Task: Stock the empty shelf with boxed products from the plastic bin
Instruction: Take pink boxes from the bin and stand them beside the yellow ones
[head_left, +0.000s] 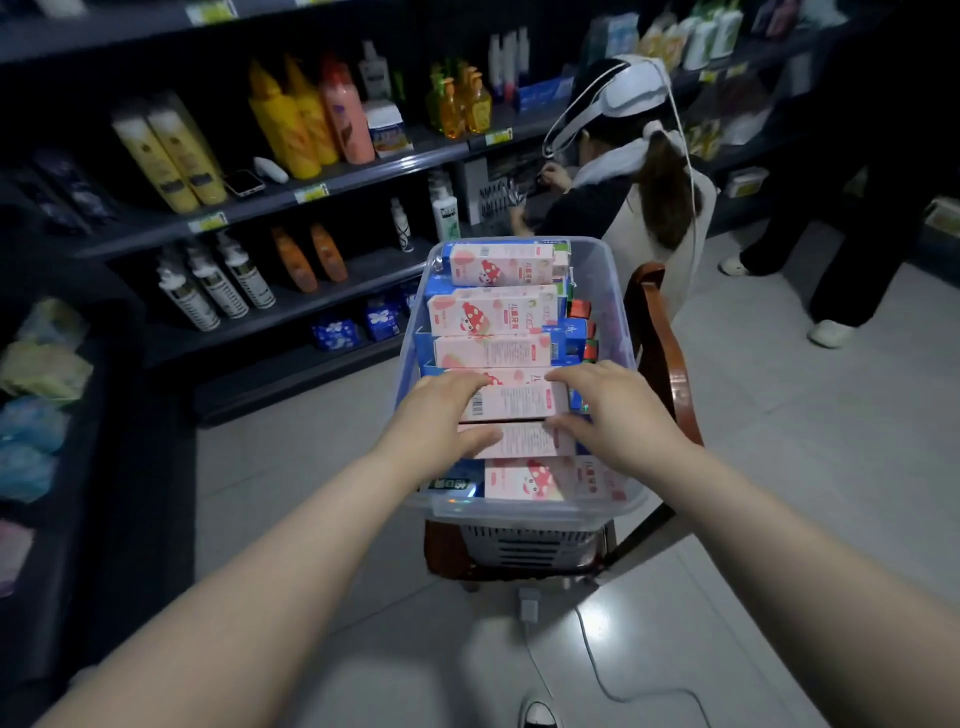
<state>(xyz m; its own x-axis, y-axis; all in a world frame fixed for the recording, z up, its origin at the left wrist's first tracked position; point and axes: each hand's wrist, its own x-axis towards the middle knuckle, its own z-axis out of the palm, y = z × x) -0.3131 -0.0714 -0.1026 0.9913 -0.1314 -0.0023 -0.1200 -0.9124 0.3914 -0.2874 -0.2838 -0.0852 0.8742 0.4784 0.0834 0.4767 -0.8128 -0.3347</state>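
In the head view, you are at the picking step: your left hand (441, 415) and right hand (618, 410) reach into the plastic bin (613, 291) in the centre of the frame, fingers spread and curled over both ends of a pink box (514, 400); whether they grip it already, I cannot tell. Next you should probably close both hands, lift the box straight up and carry it to a shelf (363, 270) at the left. The boxes are long, pink and white, lying in a tight row.
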